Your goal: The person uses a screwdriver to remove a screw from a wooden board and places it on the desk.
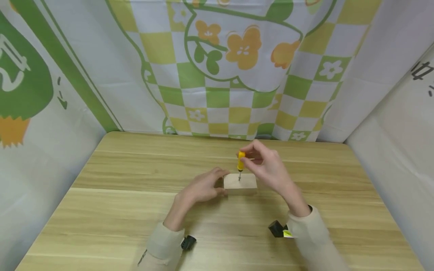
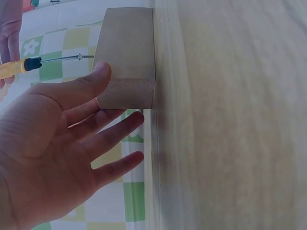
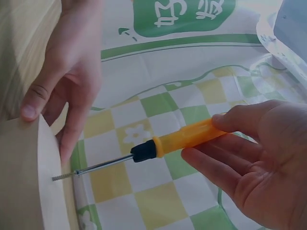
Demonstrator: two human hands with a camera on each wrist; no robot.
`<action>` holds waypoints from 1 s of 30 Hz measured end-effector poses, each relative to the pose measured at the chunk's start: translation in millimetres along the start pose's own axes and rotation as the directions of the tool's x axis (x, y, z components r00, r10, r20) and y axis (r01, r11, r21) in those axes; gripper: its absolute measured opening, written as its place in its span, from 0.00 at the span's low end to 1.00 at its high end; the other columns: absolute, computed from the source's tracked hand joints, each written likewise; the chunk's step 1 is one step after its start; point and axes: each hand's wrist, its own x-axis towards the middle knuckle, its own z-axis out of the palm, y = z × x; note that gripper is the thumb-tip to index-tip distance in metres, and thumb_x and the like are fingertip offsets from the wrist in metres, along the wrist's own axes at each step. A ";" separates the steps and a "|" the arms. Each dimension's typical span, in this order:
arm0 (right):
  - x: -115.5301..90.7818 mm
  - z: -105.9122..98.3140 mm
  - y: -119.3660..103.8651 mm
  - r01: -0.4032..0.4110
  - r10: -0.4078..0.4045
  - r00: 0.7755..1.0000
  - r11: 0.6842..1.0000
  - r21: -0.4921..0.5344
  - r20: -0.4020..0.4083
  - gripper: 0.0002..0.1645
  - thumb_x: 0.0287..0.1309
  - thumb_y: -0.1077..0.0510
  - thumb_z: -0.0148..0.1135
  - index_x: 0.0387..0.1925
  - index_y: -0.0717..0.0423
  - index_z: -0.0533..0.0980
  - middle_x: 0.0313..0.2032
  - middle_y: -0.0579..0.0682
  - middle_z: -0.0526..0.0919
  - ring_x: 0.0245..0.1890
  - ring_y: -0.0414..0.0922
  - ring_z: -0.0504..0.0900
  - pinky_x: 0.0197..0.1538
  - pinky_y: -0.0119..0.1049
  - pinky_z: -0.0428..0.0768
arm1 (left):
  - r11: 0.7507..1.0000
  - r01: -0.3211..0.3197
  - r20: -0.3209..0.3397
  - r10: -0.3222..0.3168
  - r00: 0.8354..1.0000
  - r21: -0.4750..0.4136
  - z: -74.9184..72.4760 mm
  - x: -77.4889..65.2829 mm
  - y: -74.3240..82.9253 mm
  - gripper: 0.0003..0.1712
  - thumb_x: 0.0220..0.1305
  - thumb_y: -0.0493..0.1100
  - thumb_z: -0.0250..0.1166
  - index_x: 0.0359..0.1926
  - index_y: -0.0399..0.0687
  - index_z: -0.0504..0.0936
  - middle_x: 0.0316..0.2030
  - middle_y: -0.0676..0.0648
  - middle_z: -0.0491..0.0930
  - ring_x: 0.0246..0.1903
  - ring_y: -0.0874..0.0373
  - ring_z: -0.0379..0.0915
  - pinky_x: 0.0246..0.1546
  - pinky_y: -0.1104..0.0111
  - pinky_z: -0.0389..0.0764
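A pale wooden block (image 1: 240, 184) lies on the table, with a screw (image 3: 61, 177) standing upright partway into its top face. My right hand (image 1: 269, 165) holds a screwdriver (image 3: 184, 137) by its yellow handle between thumb and fingers. The screwdriver's metal shaft (image 3: 105, 165) points down, its tip at the screw head. At the block's left end, my left hand (image 1: 203, 185) grips it with the thumb (image 2: 88, 86) on the near side and fingers on the far side. Two fingers (image 2: 117, 136) of that hand stretch out past the block in the left wrist view.
The wooden table (image 1: 129, 218) carries the block near its middle. Behind it hangs a checkered, flower-printed curtain (image 1: 217, 98), and white printed cloth (image 1: 403, 143) stands along the sides. A black camera (image 1: 188, 242) is worn on the left wrist, another (image 1: 276, 229) on the right.
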 end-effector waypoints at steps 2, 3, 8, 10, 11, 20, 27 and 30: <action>0.8 -1.5 -2.2 -0.030 0.030 0.999 1.000 -0.007 0.016 0.12 0.59 0.70 0.66 0.44 0.63 0.76 0.44 0.59 0.88 0.43 0.52 0.88 0.42 0.34 0.87 | 1.000 0.004 0.001 -0.004 1.000 0.003 0.3 0.5 0.0 0.37 0.64 0.50 0.68 0.72 0.51 0.67 0.65 0.47 0.73 0.64 0.50 0.70 0.65 0.52 0.72; 1.0 -1.4 -2.7 -0.046 0.046 0.999 0.999 -0.003 0.021 0.12 0.59 0.70 0.65 0.45 0.62 0.76 0.44 0.59 0.87 0.44 0.52 0.88 0.42 0.34 0.87 | 1.000 0.004 0.000 -0.004 1.000 0.002 0.3 0.5 0.2 0.37 0.64 0.50 0.68 0.72 0.51 0.67 0.64 0.47 0.73 0.64 0.50 0.70 0.65 0.52 0.73; 0.7 3.4 -4.6 -0.087 0.087 0.996 0.996 -0.013 0.014 0.13 0.60 0.68 0.66 0.46 0.62 0.74 0.47 0.59 0.85 0.47 0.53 0.87 0.42 0.33 0.87 | 1.000 0.001 -0.008 -0.001 1.000 0.000 1.0 0.1 -0.5 0.37 0.63 0.50 0.69 0.71 0.52 0.68 0.63 0.47 0.74 0.63 0.51 0.71 0.65 0.54 0.73; 0.3 5.4 -5.6 -0.072 0.072 0.997 0.997 -0.040 -0.008 0.15 0.58 0.68 0.68 0.44 0.62 0.73 0.46 0.58 0.83 0.46 0.53 0.87 0.42 0.32 0.87 | 1.000 -0.002 -0.012 0.002 1.000 -0.002 1.1 -0.2 -0.8 0.37 0.63 0.50 0.69 0.71 0.52 0.68 0.62 0.47 0.74 0.63 0.51 0.71 0.65 0.54 0.73; 0.2 6.1 -5.9 -0.061 0.060 0.998 0.997 -0.057 -0.021 0.15 0.57 0.67 0.69 0.43 0.62 0.73 0.45 0.57 0.83 0.45 0.52 0.87 0.41 0.31 0.87 | 1.000 -0.002 -0.011 0.002 1.000 -0.003 1.0 -0.3 -0.7 0.37 0.63 0.50 0.69 0.71 0.52 0.68 0.62 0.47 0.74 0.63 0.51 0.71 0.65 0.54 0.73; -2.5 10.2 -5.4 0.005 -0.033 0.986 0.986 -0.164 -0.166 0.14 0.51 0.66 0.74 0.36 0.62 0.76 0.35 0.54 0.84 0.33 0.47 0.86 0.36 0.37 0.87 | 1.000 0.004 -0.002 -0.004 1.000 -0.010 1.6 0.0 -1.4 0.38 0.63 0.50 0.69 0.72 0.52 0.67 0.64 0.47 0.73 0.64 0.51 0.70 0.66 0.54 0.72; -2.7 9.2 -5.0 0.018 -0.050 0.980 0.987 -0.161 -0.194 0.13 0.50 0.68 0.74 0.36 0.63 0.78 0.33 0.54 0.86 0.31 0.45 0.87 0.36 0.31 0.86 | 1.000 0.000 0.007 0.000 1.000 -0.019 2.3 0.5 -1.7 0.38 0.63 0.49 0.69 0.72 0.51 0.67 0.65 0.46 0.72 0.64 0.50 0.70 0.66 0.53 0.71; -2.2 8.5 -5.6 0.039 -0.068 0.979 0.988 -0.152 -0.191 0.13 0.49 0.69 0.74 0.35 0.64 0.78 0.33 0.55 0.86 0.30 0.45 0.87 0.36 0.31 0.86 | 1.000 -0.006 0.006 0.006 1.000 -0.029 1.9 0.7 -1.7 0.38 0.63 0.48 0.69 0.72 0.49 0.67 0.64 0.46 0.73 0.64 0.49 0.70 0.66 0.53 0.72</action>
